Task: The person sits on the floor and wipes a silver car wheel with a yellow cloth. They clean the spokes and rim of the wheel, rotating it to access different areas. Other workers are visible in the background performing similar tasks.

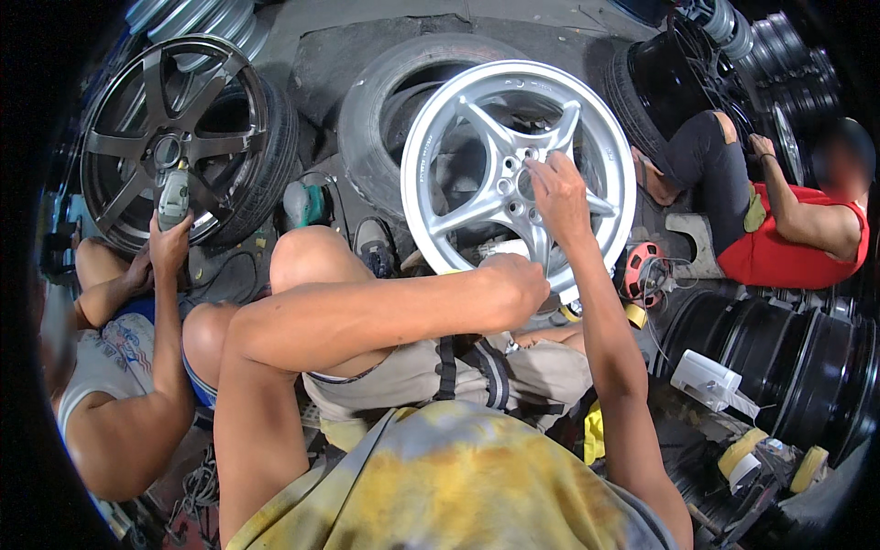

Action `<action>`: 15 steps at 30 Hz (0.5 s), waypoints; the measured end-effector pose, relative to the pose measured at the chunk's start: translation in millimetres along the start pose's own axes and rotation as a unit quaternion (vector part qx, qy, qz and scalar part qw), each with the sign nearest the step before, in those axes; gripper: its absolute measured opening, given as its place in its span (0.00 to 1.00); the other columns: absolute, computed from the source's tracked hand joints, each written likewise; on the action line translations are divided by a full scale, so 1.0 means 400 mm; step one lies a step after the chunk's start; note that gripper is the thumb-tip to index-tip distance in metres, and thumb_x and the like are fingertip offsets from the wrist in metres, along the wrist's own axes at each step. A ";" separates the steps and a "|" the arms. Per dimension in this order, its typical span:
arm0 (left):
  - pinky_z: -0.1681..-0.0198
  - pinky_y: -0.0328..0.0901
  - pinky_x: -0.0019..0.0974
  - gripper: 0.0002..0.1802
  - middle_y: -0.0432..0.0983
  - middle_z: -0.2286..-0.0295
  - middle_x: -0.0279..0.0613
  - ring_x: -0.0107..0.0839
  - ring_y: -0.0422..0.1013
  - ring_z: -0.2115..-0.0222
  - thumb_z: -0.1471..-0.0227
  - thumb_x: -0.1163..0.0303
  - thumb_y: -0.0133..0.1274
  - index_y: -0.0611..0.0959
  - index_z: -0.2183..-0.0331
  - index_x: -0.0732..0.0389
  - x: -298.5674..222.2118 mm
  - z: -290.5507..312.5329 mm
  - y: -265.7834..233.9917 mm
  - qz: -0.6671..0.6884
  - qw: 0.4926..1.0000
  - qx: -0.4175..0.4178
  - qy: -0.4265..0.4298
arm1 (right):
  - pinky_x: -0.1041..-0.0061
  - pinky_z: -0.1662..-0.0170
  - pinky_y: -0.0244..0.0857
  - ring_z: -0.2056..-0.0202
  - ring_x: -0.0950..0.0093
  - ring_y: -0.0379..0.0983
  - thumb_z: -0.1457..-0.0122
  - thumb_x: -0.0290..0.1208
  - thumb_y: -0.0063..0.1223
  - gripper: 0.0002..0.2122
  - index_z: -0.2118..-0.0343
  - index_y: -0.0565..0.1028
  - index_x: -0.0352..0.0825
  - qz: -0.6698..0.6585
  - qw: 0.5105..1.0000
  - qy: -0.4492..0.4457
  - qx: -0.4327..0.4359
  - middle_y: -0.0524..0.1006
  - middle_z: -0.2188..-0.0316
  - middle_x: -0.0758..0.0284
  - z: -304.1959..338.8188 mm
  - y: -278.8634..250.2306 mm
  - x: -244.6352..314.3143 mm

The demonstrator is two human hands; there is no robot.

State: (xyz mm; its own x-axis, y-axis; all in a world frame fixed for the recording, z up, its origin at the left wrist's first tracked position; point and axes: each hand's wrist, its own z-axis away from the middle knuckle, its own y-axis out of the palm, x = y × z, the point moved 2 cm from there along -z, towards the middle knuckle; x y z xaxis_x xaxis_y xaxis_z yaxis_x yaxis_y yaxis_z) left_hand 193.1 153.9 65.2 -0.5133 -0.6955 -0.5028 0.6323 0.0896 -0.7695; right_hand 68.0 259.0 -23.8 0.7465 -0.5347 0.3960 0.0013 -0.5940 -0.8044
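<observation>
A silver five-spoke wheel rim [422,174] stands tilted in front of me, leaning against a worn grey tyre [367,137]. My left hand [515,290] is closed in a fist at the rim's lower edge. Whatever it grips, if anything, is too hidden to name. Over the hub and its bolt holes, my right hand [559,197] has its fingertips pinched together by the centre bore. What sits between those fingertips is too small to make out. Both forearms cross above my lap, the left one reaching in from the left.
At left, a co-worker holds a power tool [172,200] against a dark rim [99,174]. Another person in a red top [797,243] sits at right. Nearby are a red reel [644,273], black rims [779,357], a white box-shaped device [706,380] and tape rolls [741,449].
</observation>
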 end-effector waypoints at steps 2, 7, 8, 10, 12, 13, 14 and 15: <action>0.62 0.76 0.42 0.07 0.83 0.71 0.54 0.46 0.81 0.66 0.55 0.76 0.58 0.87 0.72 0.68 -0.001 0.001 0.001 -0.007 1.000 -0.016 -0.002 | 0.61 0.62 0.65 0.67 0.59 0.70 0.49 0.18 0.59 0.12 0.60 0.80 0.30 -0.019 1.000 -0.022 0.005 0.70 0.73 0.59 0.016 0.016 0.023; 0.62 0.76 0.42 0.08 0.83 0.71 0.54 0.46 0.81 0.65 0.56 0.76 0.59 0.87 0.71 0.68 -0.018 -0.004 -0.023 0.002 1.000 0.022 0.002 | 0.61 0.60 0.66 0.65 0.60 0.70 0.50 0.17 0.57 0.12 0.60 0.80 0.30 -0.018 0.999 -0.045 0.004 0.70 0.71 0.60 0.014 0.016 0.043; 0.62 0.76 0.42 0.08 0.83 0.71 0.54 0.46 0.81 0.65 0.56 0.75 0.59 0.87 0.71 0.68 -0.019 -0.006 -0.022 0.011 1.000 0.019 0.003 | 0.62 0.60 0.66 0.65 0.60 0.70 0.50 0.18 0.56 0.11 0.61 0.79 0.30 -0.018 0.998 -0.054 0.009 0.70 0.71 0.60 0.015 0.013 0.044; 0.62 0.76 0.42 0.10 0.84 0.66 0.52 0.45 0.81 0.62 0.55 0.74 0.60 0.88 0.67 0.64 -0.013 -0.017 -0.010 -0.007 1.000 0.020 0.000 | 0.64 0.62 0.66 0.66 0.62 0.70 0.50 0.17 0.58 0.13 0.59 0.80 0.30 -0.031 0.996 -0.077 0.037 0.69 0.72 0.61 0.024 0.007 0.033; 0.62 0.76 0.42 0.10 0.84 0.65 0.53 0.46 0.81 0.62 0.54 0.74 0.60 0.88 0.67 0.65 -0.011 -0.019 -0.009 -0.014 1.000 0.020 -0.004 | 0.63 0.62 0.66 0.67 0.62 0.69 0.50 0.17 0.58 0.13 0.59 0.80 0.31 -0.016 0.998 -0.055 0.034 0.68 0.73 0.61 0.009 -0.013 0.019; 0.62 0.76 0.42 0.09 0.83 0.68 0.54 0.47 0.81 0.63 0.54 0.75 0.59 0.88 0.68 0.67 -0.011 -0.012 -0.016 -0.012 1.000 0.020 -0.007 | 0.63 0.63 0.65 0.68 0.62 0.69 0.50 0.17 0.58 0.13 0.59 0.80 0.31 -0.008 0.999 -0.042 0.033 0.68 0.73 0.61 0.000 -0.020 0.014; 0.61 0.76 0.43 0.08 0.83 0.70 0.56 0.48 0.81 0.64 0.55 0.77 0.58 0.87 0.70 0.68 -0.013 -0.009 -0.019 -0.010 1.000 0.019 -0.010 | 0.62 0.63 0.64 0.69 0.62 0.68 0.49 0.17 0.57 0.13 0.59 0.80 0.31 -0.019 0.998 -0.050 0.010 0.67 0.74 0.61 0.002 -0.012 0.009; 0.62 0.76 0.43 0.08 0.83 0.69 0.56 0.49 0.81 0.65 0.54 0.77 0.57 0.87 0.70 0.68 -0.012 -0.009 -0.014 -0.007 1.000 0.019 -0.006 | 0.62 0.63 0.64 0.68 0.62 0.68 0.49 0.17 0.57 0.13 0.59 0.80 0.31 -0.029 0.999 -0.036 0.013 0.67 0.74 0.60 0.004 -0.007 0.015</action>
State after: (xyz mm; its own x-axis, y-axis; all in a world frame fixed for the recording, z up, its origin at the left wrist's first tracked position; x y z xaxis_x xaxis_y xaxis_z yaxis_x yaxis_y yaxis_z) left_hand 189.7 159.4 70.6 -0.5152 -0.7054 -0.4868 0.6462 0.0534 -0.7613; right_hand 73.6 258.4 -20.0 0.7901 -0.4548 0.4111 0.0629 -0.6069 -0.7923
